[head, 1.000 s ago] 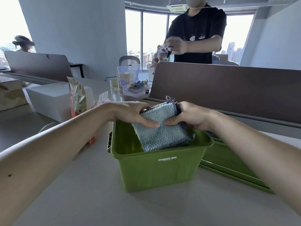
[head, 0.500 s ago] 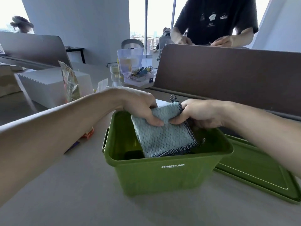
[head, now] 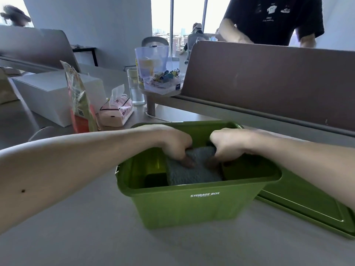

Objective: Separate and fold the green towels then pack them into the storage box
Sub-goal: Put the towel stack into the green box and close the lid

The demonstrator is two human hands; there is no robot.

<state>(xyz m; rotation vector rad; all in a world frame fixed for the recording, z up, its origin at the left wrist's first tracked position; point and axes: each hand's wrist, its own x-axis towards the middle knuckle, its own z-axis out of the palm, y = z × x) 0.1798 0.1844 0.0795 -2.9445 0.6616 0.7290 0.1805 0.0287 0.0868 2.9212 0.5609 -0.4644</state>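
A green storage box (head: 192,206) stands open on the grey table in front of me. Inside it sits a folded pale grey-green towel (head: 194,173), upright and below the rim. My left hand (head: 172,143) grips the towel's upper left part, fingers curled over it. My right hand (head: 228,144) holds its upper right part. Both hands reach down into the box. The towel's lower part is hidden behind the box's front wall.
The green box lid (head: 307,214) lies flat to the right of the box. A pink tissue pack (head: 117,110), a snack bag (head: 78,98) and a white box (head: 50,93) stand at the left. A brown desk divider (head: 269,79) runs behind, with a person beyond it.
Both hands have lowered the towel from above the rim down into the box. My view has tilted downward and moved closer.
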